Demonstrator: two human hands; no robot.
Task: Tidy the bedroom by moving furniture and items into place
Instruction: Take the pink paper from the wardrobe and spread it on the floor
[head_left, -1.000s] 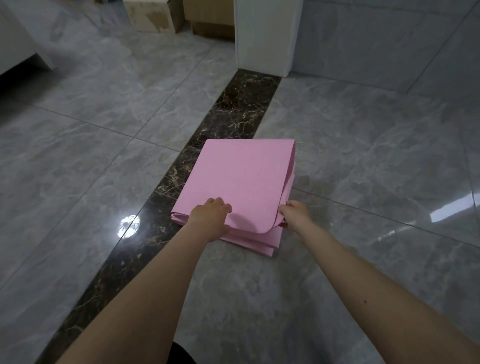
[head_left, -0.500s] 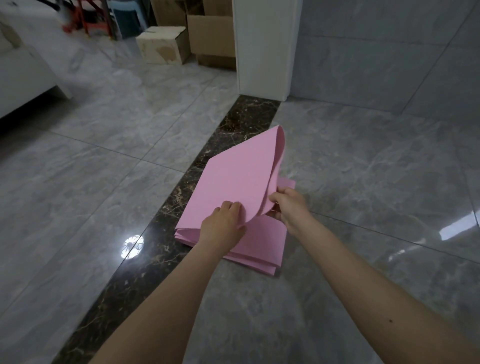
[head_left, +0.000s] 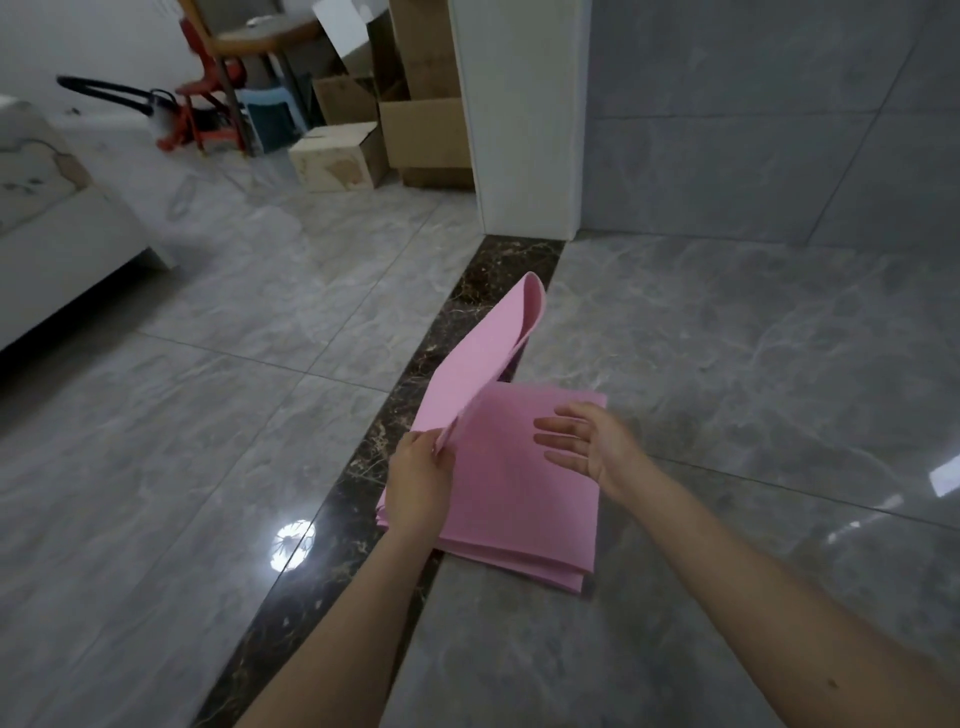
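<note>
A folded pink foam mat (head_left: 524, 499) lies on the grey tiled floor, partly over a dark marble strip. Its top layer (head_left: 483, 364) stands lifted, nearly upright, hinged along the left side. My left hand (head_left: 418, 480) pinches the near edge of that raised layer. My right hand (head_left: 592, 441) hovers over the flat lower layers with fingers spread, holding nothing.
A white pillar (head_left: 519, 119) stands ahead, a grey tiled wall to its right. Cardboard boxes (head_left: 337, 156) sit left of the pillar, with a red stool (head_left: 208, 114) and a table behind. A white bed or sofa (head_left: 57, 223) is at the far left.
The mat's top layer has been lifted from flat to nearly upright. My right hand has let go of the edge and now hovers open; my left hand keeps hold.
</note>
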